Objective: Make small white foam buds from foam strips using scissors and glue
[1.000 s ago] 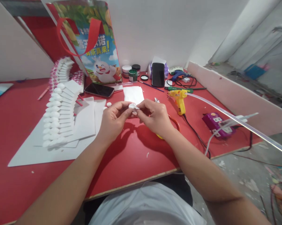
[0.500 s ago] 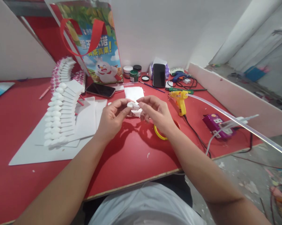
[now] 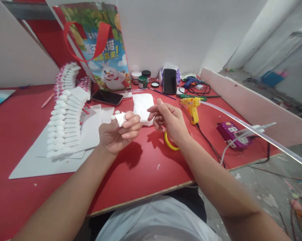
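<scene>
My left hand (image 3: 119, 132) pinches a small folded piece of white tissue (image 3: 120, 118) between thumb and fingers, raised above the red table. One corner of the tissue points up, and anything inside it is hidden. To the right, my right hand (image 3: 169, 122) hovers apart from it, thumb raised and fingers loosely bent, with nothing visible in them. Behind and between the hands lies a stack of white tissue sheets (image 3: 143, 104). A yellow tape ring (image 3: 170, 142) sits partly under my right hand. Small white round pieces (image 3: 117, 112) show just behind my left fingers.
On the left, a curved row of white spoon-shaped pieces (image 3: 58, 127) rests on white boards (image 3: 27, 164). A yellow glue gun (image 3: 194, 108) with a long clear stick and a purple power block (image 3: 232, 135) are at right. Phones, paint jars (image 3: 142, 81) and a printed bag (image 3: 103, 50) stand behind.
My left hand has moved left and turned palm up with the white tissue. My right hand has let go of it, and its thumb has lifted.
</scene>
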Available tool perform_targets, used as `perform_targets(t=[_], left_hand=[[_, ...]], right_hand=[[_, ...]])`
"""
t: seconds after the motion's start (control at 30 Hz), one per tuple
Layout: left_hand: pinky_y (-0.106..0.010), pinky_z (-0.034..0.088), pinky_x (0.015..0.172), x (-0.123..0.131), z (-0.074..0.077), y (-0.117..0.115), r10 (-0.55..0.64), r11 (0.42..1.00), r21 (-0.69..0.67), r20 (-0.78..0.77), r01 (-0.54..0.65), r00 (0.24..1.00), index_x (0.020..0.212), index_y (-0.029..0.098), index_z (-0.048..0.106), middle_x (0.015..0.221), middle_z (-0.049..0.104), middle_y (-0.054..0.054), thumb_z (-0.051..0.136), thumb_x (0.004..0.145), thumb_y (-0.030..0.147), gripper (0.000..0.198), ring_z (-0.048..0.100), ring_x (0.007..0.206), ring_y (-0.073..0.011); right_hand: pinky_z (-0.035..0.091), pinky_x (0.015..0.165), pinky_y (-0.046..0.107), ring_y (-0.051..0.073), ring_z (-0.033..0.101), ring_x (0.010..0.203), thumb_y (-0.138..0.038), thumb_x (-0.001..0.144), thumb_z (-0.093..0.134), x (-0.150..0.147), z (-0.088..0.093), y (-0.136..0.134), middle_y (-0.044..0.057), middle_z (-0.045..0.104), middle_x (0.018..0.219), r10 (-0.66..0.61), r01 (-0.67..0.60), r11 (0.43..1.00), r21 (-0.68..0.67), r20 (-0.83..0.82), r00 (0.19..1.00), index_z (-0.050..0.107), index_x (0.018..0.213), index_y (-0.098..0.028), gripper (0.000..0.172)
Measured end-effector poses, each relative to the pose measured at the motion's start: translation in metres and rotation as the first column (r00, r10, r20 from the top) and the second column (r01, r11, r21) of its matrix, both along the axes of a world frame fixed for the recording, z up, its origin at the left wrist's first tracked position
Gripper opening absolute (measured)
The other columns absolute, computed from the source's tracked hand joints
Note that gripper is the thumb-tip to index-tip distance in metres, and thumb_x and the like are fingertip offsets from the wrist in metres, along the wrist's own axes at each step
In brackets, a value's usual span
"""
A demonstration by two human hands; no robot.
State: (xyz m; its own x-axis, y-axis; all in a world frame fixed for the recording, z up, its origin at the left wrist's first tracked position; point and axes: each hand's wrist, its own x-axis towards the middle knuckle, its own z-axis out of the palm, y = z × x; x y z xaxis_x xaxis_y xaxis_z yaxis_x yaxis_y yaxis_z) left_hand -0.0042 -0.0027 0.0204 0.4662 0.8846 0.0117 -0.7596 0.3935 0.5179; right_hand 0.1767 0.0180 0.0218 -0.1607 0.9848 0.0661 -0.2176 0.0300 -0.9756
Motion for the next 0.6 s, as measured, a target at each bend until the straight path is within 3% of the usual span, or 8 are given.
perform_targets(t=[0.17,0.3,0.5,0.6], left_hand=[[-0.016,0.040,0.044,-0.002,-0.002,0.005,0.074,0.995,0.086,-0.209,-0.057,0.975,0.076,0.015,0.066,0.070,0.051,0.002,0.095,0.059,0.021,0.035,0.034,0.050,-0.0030],[-0.025,0.048,0.054,-0.002,-0.008,0.013,0.250,0.959,0.229,-0.424,-0.164,0.870,0.084,0.016,0.073,0.077,0.061,-0.002,0.094,0.064,0.031,0.032,0.046,0.057,-0.0078],[-0.027,0.053,0.064,0.002,-0.017,0.016,0.344,0.929,0.299,-0.476,-0.219,0.809,0.088,0.015,0.075,0.070,0.064,-0.001,0.091,0.070,0.031,0.029,0.055,0.060,-0.0100],[-0.028,0.055,0.065,0.004,-0.018,0.014,0.363,0.920,0.327,-0.498,-0.218,0.787,0.091,0.015,0.076,0.076,0.069,-0.002,0.090,0.071,0.031,0.029,0.058,0.060,-0.0105]], right_hand=[[0.032,0.038,0.021,0.006,0.051,0.044,-0.075,0.082,0.068,0.001,-0.002,0.001,0.001,0.068,0.071,-0.032,0.030,0.997,0.065,0.034,0.999,0.069,0.084,-0.017,0.058],[0.034,0.040,0.021,0.006,0.050,0.046,-0.066,0.087,0.069,0.002,-0.004,0.001,0.000,0.068,0.077,-0.021,0.009,0.990,0.144,0.081,0.996,0.068,0.089,-0.018,0.048],[0.043,0.051,0.023,0.007,0.052,0.053,-0.058,0.082,0.078,-0.001,-0.014,-0.001,-0.001,0.067,0.085,-0.127,-0.004,0.928,0.373,0.328,0.936,0.066,0.100,-0.021,0.043],[0.044,0.055,0.024,0.007,0.053,0.057,-0.048,0.088,0.075,-0.003,-0.019,-0.002,0.000,0.068,0.087,-0.182,-0.011,0.895,0.445,0.388,0.904,0.066,0.095,-0.020,0.031]])
